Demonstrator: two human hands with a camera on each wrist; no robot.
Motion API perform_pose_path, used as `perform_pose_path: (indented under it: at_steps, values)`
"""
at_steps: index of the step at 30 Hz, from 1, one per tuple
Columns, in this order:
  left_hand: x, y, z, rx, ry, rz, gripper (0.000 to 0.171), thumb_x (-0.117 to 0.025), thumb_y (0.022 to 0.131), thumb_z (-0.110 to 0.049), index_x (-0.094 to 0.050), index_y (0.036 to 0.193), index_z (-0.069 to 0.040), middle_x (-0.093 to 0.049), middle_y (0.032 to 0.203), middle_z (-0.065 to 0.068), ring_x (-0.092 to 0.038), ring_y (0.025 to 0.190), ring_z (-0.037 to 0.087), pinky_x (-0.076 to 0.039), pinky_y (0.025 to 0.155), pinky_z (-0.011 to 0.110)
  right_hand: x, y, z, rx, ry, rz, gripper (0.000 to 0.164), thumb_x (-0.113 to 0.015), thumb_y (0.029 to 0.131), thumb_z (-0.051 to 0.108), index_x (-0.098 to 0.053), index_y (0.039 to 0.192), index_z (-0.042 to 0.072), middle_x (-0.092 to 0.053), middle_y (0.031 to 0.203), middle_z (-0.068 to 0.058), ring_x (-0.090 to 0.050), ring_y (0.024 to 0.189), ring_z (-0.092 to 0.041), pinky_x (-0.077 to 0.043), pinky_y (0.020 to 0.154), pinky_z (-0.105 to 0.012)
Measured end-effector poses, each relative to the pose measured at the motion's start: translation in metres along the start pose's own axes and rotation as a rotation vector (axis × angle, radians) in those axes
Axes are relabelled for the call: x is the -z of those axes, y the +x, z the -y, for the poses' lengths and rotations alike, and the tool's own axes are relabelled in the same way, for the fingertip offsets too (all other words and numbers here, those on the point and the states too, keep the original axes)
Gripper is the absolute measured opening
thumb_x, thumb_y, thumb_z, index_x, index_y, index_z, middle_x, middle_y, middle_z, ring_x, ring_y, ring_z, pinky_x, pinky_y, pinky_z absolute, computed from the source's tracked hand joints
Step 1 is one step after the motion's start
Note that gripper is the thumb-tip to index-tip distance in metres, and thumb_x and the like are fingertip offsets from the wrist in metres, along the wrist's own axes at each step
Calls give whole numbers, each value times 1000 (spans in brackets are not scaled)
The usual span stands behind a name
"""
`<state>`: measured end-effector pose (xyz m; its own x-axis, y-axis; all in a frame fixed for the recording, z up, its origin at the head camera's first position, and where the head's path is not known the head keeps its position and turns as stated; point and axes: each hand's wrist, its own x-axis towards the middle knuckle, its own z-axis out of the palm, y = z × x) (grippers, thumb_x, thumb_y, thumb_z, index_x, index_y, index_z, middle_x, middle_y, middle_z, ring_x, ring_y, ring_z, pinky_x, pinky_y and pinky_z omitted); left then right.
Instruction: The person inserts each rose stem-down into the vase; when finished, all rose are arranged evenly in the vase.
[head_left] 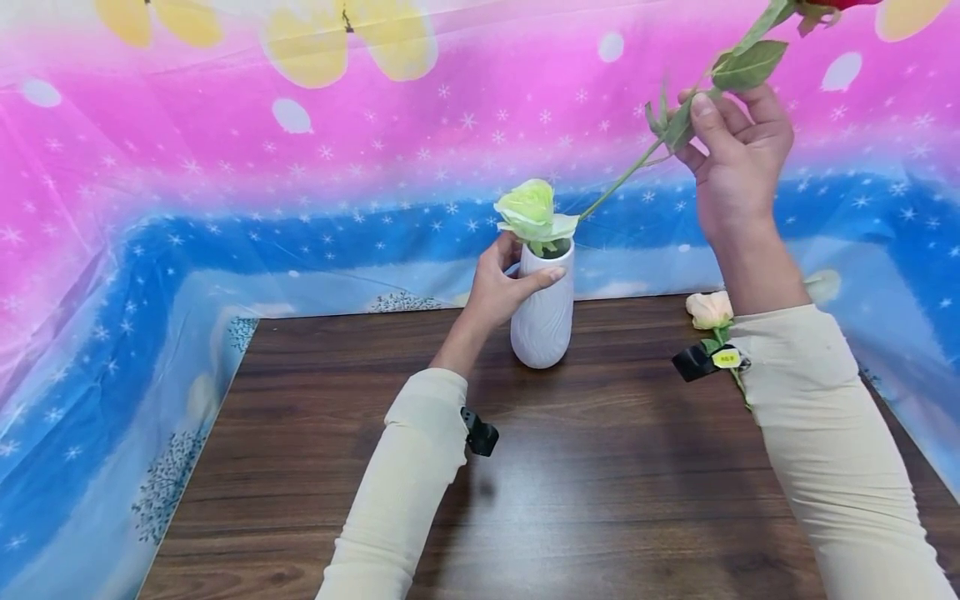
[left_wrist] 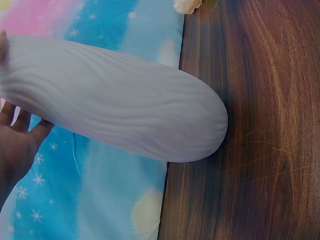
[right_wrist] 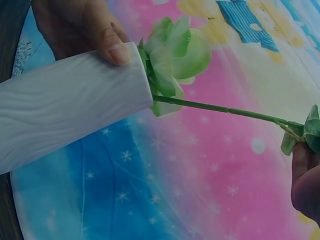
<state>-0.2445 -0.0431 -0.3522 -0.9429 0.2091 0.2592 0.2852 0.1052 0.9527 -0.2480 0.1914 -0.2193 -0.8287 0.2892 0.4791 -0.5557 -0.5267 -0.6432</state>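
A white ribbed vase [head_left: 543,325] stands upright on the table, with a pale green flower [head_left: 527,207] in its mouth. My left hand [head_left: 497,282] grips the vase close to the rim, thumb across the front. Up at the right, my right hand [head_left: 738,158] pinches the leafy stem of a red rose [head_left: 843,5], whose bloom is mostly cut off by the top edge. The rose stem [right_wrist: 215,108] slants down to the vase mouth in the right wrist view; its lower tip is hidden there.
A peach rose [head_left: 708,311] lies at the right of the dark wooden table [head_left: 585,500], partly covered by the right sleeve and wrist camera. A patterned pink and blue cloth [head_left: 360,158] hangs behind the table and along its sides.
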Motion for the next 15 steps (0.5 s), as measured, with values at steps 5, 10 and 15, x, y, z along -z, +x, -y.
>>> perform_pose_path:
  at_steps: [5,10,15]
  values:
    - [0,0,1,0,1,-5,59,-81,87,-23,-54,139,-15,-64,132,10,-62,123,22,-49,111,50,-2,-3,-5,-13,-22,21,25,-74,87,-1,-72,112,3,-77,90,-13,-75,90,-24,-64,79,-35]
    - [0,0,1,-2,-1,-3,58,-81,87,-22,-55,139,-14,-64,132,10,-62,122,22,-49,111,49,-4,-5,-9,-7,-56,66,26,-73,88,-1,-71,114,2,-78,91,-13,-76,90,-24,-64,81,-34]
    - [0,1,2,-16,-7,-2,58,-80,87,-21,-55,139,-13,-64,132,11,-62,122,22,-49,110,49,-5,-8,-14,42,-122,113,21,-69,92,-3,-72,112,2,-79,89,-10,-77,87,-22,-64,79,-33]
